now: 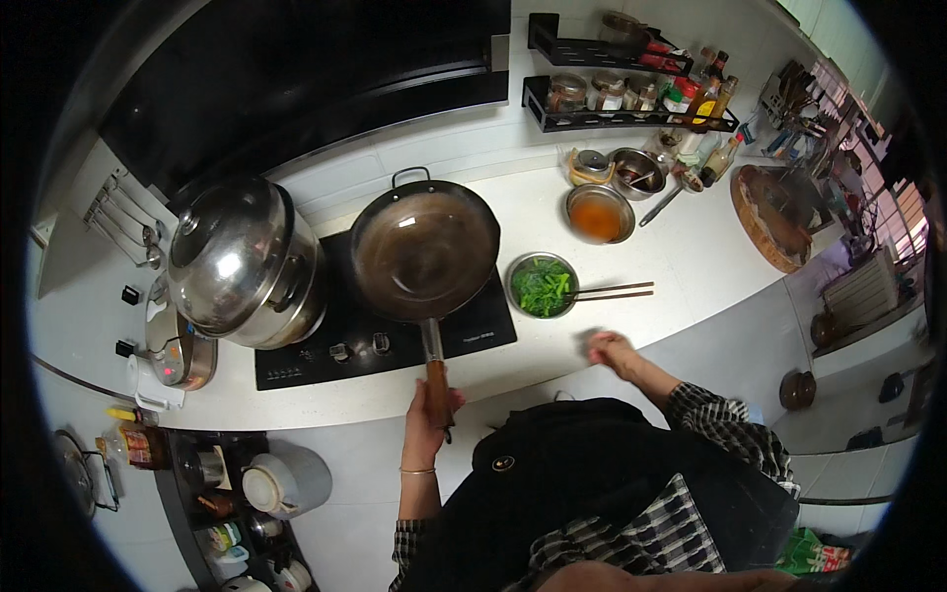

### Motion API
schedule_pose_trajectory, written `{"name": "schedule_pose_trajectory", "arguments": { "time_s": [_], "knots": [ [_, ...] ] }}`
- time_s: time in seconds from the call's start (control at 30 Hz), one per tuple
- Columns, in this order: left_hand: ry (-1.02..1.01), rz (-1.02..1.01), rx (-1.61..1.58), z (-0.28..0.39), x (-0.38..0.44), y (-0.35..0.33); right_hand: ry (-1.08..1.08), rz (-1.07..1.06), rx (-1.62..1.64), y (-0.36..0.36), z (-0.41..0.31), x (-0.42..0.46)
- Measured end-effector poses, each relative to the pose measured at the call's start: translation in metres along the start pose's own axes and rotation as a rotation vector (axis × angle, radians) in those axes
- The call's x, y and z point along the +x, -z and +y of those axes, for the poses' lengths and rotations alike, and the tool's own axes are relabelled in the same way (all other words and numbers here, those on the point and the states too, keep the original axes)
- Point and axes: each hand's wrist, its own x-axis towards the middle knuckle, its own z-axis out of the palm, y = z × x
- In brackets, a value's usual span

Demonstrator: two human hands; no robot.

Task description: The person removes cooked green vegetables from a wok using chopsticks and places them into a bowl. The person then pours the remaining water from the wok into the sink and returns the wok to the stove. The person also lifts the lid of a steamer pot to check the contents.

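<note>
My left hand (427, 407) grips the wooden handle of a wok (427, 251), whose pan rests on the black cooktop (473, 325); its inside looks wet, with no food in it. Over the counter's front edge, to the right of the wok, is my right hand (610, 351), its fingers curled; whether they hold anything does not show. Nearest to that hand are a metal bowl of chopped green vegetables (544, 285) and a pair of chopsticks (618, 291) lying with their tips in it. Farther back stands a metal bowl of orange liquid (598, 214).
A large lidded steamer pot (237, 266) stands left of the wok. Behind the bowls are a small metal bowl with a spoon (638, 174), a lidded glass jar (590, 166) and bottles (721, 159). A round wooden chopping board (769, 222) lies far right, below a rack of jars (629, 118).
</note>
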Motion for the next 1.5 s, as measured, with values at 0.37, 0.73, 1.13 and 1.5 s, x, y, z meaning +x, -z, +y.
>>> {"name": "schedule_pose_trajectory", "arguments": {
  "time_s": [0.37, 0.73, 1.13, 1.5],
  "knots": [
    [0.128, 0.11, 0.218, -0.105, 0.045, -0.033, 0.394, -0.065, -0.177, 0.017, -0.134, 0.015],
    [-0.13, 0.49, 0.419, -0.166, 0.192, -0.081, 0.486, -0.209, -0.148, 0.023, -0.172, -0.024],
    [-0.224, 0.627, 0.436, -0.184, 0.237, -0.094, 0.672, -0.302, -0.252, 0.031, -0.122, 0.016],
    [-0.124, 0.59, 0.294, -0.199, 0.229, -0.105, 0.762, -0.302, -0.223, 0.006, -0.151, 0.003]
  ]
}}
